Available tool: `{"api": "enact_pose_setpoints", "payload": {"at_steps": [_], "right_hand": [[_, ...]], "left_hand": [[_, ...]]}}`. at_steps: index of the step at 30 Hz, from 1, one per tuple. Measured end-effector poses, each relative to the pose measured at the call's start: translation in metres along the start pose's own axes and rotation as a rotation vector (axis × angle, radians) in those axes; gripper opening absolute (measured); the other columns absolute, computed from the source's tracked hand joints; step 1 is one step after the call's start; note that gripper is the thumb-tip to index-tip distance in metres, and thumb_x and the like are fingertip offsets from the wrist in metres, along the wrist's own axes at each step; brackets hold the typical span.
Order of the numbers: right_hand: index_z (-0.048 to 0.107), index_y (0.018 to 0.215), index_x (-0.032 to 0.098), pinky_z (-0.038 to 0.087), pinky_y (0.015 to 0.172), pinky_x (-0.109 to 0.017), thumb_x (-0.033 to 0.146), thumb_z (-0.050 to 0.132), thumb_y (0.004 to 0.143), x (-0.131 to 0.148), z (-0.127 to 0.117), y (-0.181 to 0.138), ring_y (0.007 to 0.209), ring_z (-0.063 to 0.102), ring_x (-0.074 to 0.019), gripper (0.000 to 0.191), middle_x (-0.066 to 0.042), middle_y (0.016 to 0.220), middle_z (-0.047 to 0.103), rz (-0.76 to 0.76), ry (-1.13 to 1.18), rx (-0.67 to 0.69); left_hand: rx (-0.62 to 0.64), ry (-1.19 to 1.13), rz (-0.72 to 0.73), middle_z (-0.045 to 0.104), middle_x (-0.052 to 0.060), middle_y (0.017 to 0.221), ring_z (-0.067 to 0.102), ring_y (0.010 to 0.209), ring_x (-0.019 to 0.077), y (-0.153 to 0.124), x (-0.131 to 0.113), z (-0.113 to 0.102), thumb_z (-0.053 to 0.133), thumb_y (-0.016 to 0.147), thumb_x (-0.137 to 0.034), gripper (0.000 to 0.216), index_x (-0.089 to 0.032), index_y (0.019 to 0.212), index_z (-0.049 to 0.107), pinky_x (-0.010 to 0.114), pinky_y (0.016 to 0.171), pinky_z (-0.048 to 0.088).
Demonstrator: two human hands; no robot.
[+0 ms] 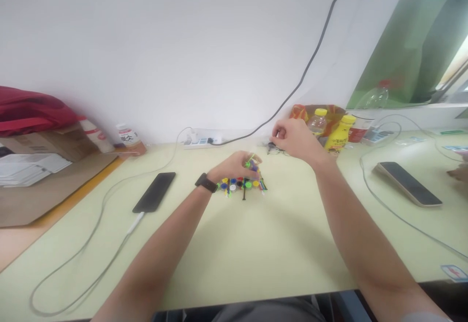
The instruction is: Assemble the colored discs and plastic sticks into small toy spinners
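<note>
My left hand (236, 166), with a dark watch on the wrist, is curled over a small cluster of coloured pegs (242, 184) on the pale yellow-green table (234, 258) and pinches a thin green piece. Blue, green, red and white round heads and thin stems show under its fingers. My right hand (294, 139) is raised farther back, fingers pinched together above a small dark object (272, 147) lying on the table. What the right fingers grip is too small to name.
A black phone (155, 191) lies at the left on a white cable. A second phone (407, 183) lies at the right. Yellow-capped bottles (341, 134) and a snack bag stand at the back right, a power strip (199, 140) against the wall, boxes at far left.
</note>
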State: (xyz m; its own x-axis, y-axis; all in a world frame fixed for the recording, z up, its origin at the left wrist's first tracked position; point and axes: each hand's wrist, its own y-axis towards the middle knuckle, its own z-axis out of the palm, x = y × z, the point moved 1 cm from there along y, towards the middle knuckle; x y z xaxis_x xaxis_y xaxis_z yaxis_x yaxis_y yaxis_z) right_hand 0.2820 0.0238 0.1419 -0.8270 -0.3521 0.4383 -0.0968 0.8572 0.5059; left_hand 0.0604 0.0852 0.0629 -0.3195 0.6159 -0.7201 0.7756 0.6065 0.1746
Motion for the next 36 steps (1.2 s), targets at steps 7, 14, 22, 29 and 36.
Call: {"api": "enact_pose_setpoints", "payload": {"at_steps": [7,14,22,29,36], "right_hand": [[0.060,0.095,0.021,0.038,0.060,-0.028,0.013,0.063,0.083,0.004,0.006,-0.002,0.065,0.058,-0.0172,0.014,0.001,0.067,0.064,-0.051,0.065,-0.012],[0.063,0.093,0.021,0.037,0.060,-0.029,0.028,0.069,0.086,0.010,-0.001,-0.004,0.061,0.057,-0.0166,0.012,0.001,0.065,0.064,-0.072,0.078,-0.078],[0.064,0.089,0.022,0.038,0.055,-0.030,0.047,0.066,0.095,0.018,-0.024,-0.009,0.055,0.050,-0.0143,0.025,0.000,0.065,0.060,-0.135,0.263,-0.348],[0.069,0.114,0.023,0.049,0.065,-0.030,0.059,0.064,0.094,-0.011,0.000,-0.043,0.074,0.061,-0.0171,0.042,-0.005,0.090,0.067,-0.126,0.541,-0.063],[0.076,0.101,0.019,0.052,0.070,-0.034,0.057,0.069,0.089,-0.015,0.070,-0.093,0.075,0.061,-0.0195,0.040,-0.007,0.087,0.072,-0.001,0.814,0.325]], "left_hand": [[-0.016,-0.049,-0.032,0.076,0.009,0.100,0.071,0.086,0.0219,-0.002,-0.004,0.000,0.082,0.076,-0.043,0.057,-0.016,0.124,0.070,0.031,0.076,0.054],[-0.005,-0.182,-0.033,0.076,0.011,0.101,0.071,0.089,0.0236,-0.002,-0.005,-0.001,0.086,0.073,-0.041,0.056,-0.017,0.122,0.072,0.034,0.079,0.055],[-0.031,-0.527,-0.020,0.074,0.013,0.114,0.072,0.100,0.0245,-0.013,-0.016,0.011,0.088,0.075,-0.041,0.053,-0.017,0.119,0.070,0.035,0.087,0.056],[0.007,-0.429,-0.175,0.075,0.012,0.114,0.072,0.099,0.0247,-0.061,-0.017,0.039,0.085,0.079,-0.044,0.045,-0.020,0.115,0.073,0.031,0.077,0.057],[-0.035,-0.379,-0.070,0.075,0.009,0.120,0.070,0.112,0.0269,-0.092,-0.037,0.054,0.080,0.084,-0.041,0.042,-0.026,0.123,0.074,0.037,0.095,0.057]]}}
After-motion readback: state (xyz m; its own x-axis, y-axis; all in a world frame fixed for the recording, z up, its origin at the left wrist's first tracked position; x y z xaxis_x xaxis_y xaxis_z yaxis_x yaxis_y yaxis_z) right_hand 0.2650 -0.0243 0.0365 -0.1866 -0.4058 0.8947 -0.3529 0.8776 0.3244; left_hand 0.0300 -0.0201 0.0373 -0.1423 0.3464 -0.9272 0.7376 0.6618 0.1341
